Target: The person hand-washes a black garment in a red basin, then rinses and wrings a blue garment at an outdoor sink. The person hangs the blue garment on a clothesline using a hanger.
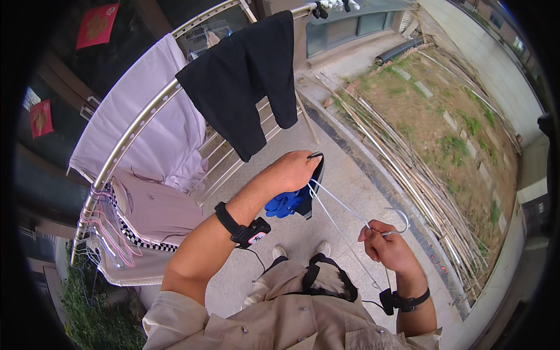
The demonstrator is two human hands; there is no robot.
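Observation:
My left hand grips the dark edge of a blue and black garment, which hangs bunched below it. My right hand is closed on a light wire clothes hanger just below its hook. One end of the hanger reaches to the garment under my left hand; whether it is inside the cloth I cannot tell. Above my left hand, black trousers hang over the metal rail of a drying rack.
A white sheet, a pinkish garment and several bunched empty hangers hang on the rack at left. Bamboo poles lie along the garden bed at right. A leafy bush stands at the lower left.

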